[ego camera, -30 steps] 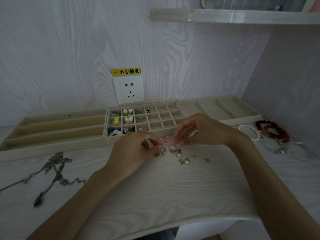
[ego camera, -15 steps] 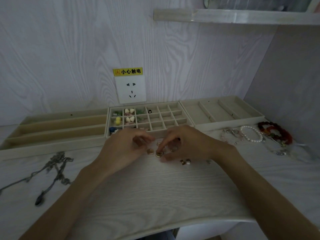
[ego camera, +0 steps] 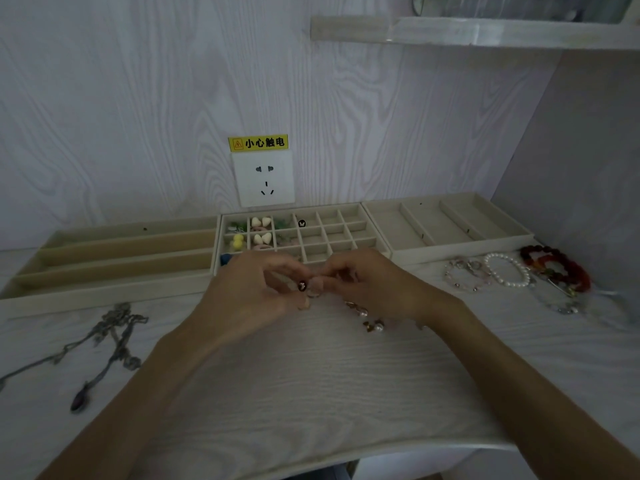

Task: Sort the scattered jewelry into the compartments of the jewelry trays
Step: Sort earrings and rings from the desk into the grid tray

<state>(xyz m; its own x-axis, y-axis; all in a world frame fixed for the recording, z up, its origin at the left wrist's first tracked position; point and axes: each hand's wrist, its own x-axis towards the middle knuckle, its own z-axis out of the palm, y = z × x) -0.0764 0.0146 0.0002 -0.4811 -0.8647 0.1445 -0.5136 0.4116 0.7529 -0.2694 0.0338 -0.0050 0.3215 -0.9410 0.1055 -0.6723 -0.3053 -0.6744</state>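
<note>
Starting leftward, tangled necklaces (ego camera: 114,327) lie loose on the counter (ego camera: 311,393); the left hand (ego camera: 249,292) and right hand (ego camera: 367,282) together pinch a small dark earring (ego camera: 302,285) before the grid tray (ego camera: 332,237). Fumbled between fingertips, it could drop among the loose pearl earrings (ego camera: 372,323), or land in a wrong compartment.

White wall socket (ego camera: 265,180) under yellow warning label (ego camera: 258,143)

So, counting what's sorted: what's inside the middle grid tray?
Middle grid tray: white hearts, yellow beads, green bits, black charm. Both hands cover its front row.
</note>
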